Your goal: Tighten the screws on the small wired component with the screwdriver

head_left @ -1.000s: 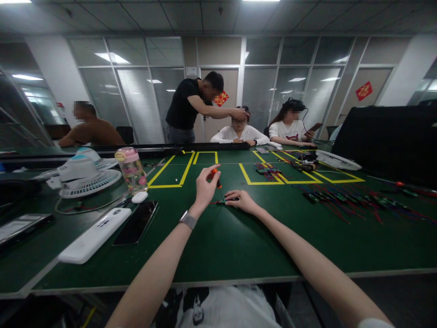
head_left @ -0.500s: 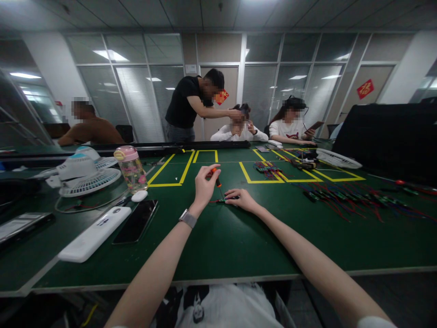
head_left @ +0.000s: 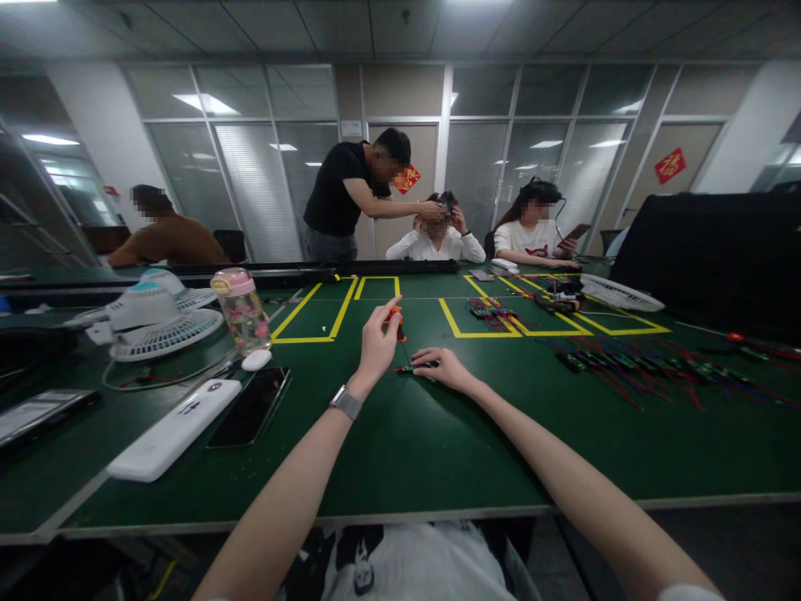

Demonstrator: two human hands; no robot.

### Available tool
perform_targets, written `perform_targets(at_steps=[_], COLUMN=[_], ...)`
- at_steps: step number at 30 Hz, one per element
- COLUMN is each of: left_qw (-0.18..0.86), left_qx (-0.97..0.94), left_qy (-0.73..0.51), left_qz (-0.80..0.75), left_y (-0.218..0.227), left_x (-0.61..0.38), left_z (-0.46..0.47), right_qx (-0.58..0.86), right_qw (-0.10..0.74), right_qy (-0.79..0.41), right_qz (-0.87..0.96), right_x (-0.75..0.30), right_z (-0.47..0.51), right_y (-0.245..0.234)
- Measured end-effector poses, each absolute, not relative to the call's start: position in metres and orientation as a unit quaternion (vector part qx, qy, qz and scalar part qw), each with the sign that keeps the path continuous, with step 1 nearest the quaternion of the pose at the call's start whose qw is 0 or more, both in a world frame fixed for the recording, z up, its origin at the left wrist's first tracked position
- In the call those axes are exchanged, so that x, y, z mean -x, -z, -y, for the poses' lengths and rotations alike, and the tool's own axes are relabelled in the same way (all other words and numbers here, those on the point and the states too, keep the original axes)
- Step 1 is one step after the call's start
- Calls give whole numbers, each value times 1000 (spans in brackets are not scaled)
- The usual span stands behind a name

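Note:
My left hand (head_left: 378, 340) is closed on the orange and black handle of a screwdriver (head_left: 401, 327). The screwdriver stands nearly upright, its thin shaft pointing down at a small green circuit board (head_left: 406, 369) that lies on the green table. Whether the tip sits in a screw is too small to tell. My right hand (head_left: 445, 367) rests on the table with its fingers closed on the right end of that board, partly covering it. Red wire sticks out from the board's left end.
More wired boards (head_left: 651, 367) lie in a row at right, and a wire bundle (head_left: 491, 312) sits inside yellow tape. At left are a phone (head_left: 249, 407), a white power bank (head_left: 175, 430), a bottle (head_left: 243, 313) and a fan (head_left: 166, 330). Several people are across the table.
My left hand has turned slightly at the screwdriver handle, its fingers pointing more upward. My right hand and the board stay put. Across the table, a seated person's hands have risen to their headset.

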State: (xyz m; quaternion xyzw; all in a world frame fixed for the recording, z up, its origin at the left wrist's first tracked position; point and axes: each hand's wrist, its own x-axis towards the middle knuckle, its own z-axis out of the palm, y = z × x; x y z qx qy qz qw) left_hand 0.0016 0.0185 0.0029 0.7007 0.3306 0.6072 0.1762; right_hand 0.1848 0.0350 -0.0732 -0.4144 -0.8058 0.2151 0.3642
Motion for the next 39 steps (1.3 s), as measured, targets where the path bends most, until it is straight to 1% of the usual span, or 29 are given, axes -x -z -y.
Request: perform_targets(at_steps=[5, 12, 19, 25, 30, 36, 39], left_qw=[188, 149, 190, 154, 184, 150, 164], left_qx=[-700, -700, -695, -690, -696, -692, -698], left_qy=[-607, -616, -617, -620, -616, -622, -615], left_qz=[-325, -330, -316, -341, -322, -335, -328], left_y=[-4, -6, -2, -5, -4, -4, -4], left_x=[-1, -2, -3, -2, -3, -4, -3], left_z=[-17, -14, -18, -15, -16, -14, -13], right_qx=[406, 410, 410, 411, 411, 412, 410], right_qw=[363, 361, 362, 364, 366, 366, 367], right_qy=[-214, -221, -221, -221, -223, -222, -225], right_qz=[811, 808, 808, 806, 804, 804, 804], right_x=[-185, -184, -184, -183, -183, -182, -182], right_z=[-33, -32, -32, -30, -29, -29, -29], right_y=[72, 69, 69, 68, 67, 67, 67])
